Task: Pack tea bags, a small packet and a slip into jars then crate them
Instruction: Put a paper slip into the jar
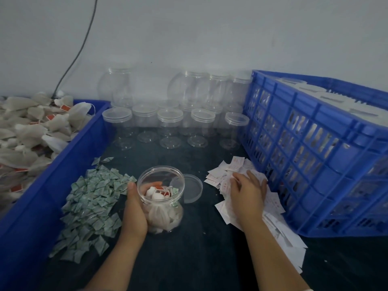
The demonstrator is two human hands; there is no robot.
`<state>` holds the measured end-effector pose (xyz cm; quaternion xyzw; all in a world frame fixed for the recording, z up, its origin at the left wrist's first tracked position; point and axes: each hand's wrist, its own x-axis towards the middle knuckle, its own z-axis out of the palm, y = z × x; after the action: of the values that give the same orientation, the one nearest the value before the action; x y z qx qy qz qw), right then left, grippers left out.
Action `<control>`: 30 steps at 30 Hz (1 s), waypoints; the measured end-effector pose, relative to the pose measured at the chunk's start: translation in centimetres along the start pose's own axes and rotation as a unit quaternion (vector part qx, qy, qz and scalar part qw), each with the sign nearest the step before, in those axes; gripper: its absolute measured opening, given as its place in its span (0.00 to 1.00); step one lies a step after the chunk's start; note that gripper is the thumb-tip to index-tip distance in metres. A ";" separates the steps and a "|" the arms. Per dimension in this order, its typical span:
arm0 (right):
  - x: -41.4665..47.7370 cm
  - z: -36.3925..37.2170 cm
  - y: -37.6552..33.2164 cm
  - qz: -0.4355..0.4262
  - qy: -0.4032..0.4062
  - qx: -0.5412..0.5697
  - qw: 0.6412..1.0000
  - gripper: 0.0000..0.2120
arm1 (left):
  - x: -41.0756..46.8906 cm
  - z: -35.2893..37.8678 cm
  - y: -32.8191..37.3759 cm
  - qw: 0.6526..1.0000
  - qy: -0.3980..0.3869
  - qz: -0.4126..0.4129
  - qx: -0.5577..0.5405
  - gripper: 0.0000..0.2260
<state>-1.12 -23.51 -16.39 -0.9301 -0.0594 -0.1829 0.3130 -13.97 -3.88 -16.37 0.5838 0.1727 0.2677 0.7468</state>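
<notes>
While the left hand [134,213] is curling round the open jar [165,198] of tea bags [159,215] on the dark table [189,259], the right hand [247,192] is resting spread-fingered on the slips [222,171] beside the blue crate [315,154], whose wall is mostly hiding its contents. Red print on the slips is blurring past reading.

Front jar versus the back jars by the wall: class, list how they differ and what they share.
The front jar holds tea bags; the back jars are empty. The left hand grips the front jar; nothing touches the back jars, which stand in rows by the wall. Both are clear, round plastic.
</notes>
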 end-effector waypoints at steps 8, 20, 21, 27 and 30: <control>-1.1 -1.6 -2.6 -0.120 0.069 0.168 0.976 0.10 | -0.1 0.7 -0.5 0.999 0.049 0.015 -0.008 0.31; -4.4 -3.8 -11.1 -0.188 -0.118 0.425 0.877 0.11 | 0.0 1.0 -0.4 0.997 0.066 -0.020 -0.030 0.30; -4.5 -3.7 -11.3 -0.201 -0.135 0.392 0.887 0.09 | 0.0 1.0 -0.3 0.997 0.063 -0.023 -0.035 0.30; -4.8 -3.0 -11.3 -0.272 -0.181 0.298 0.897 0.08 | 0.1 0.6 -0.7 0.997 0.071 -0.019 -0.003 0.31; -4.7 -2.8 -11.4 -0.225 -0.124 0.413 0.874 0.07 | 0.3 0.5 -0.9 0.997 0.074 -0.018 -0.003 0.30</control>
<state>-8.84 -16.04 -9.68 -0.6924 -0.3752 -0.0900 0.6096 -13.23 -4.24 -17.09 0.5569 0.2367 0.2974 0.7385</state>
